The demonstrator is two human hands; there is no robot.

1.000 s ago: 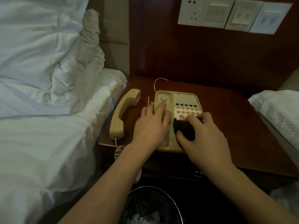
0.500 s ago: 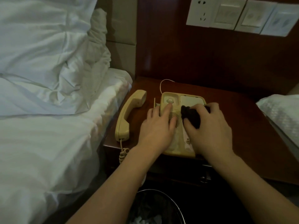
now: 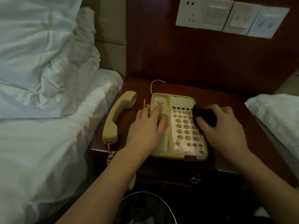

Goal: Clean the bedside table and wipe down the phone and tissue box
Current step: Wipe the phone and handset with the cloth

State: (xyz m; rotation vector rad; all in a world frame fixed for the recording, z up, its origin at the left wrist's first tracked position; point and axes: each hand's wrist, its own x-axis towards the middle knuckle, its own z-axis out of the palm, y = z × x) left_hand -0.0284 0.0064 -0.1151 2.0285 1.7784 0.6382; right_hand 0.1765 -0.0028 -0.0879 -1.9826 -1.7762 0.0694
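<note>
Beside phone (image 3: 179, 126) right edge, bare bedside table (image 3: 226, 97), cloth (image 3: 204, 116) overhanging

A bed (image 3: 40, 159) with rumpled white sheets stands to the left, and a crumpled white pillow (image 3: 32, 54) is heaped against its padded headboard (image 3: 110, 29). On the dark wood wall panel (image 3: 178, 59) sits a row of white switch plates (image 3: 231, 16) with a socket at the left end. Another white pillow (image 3: 278, 113) shows at the right edge. Below, a wire wastebasket (image 3: 169, 209) holds crumpled paper.
</note>
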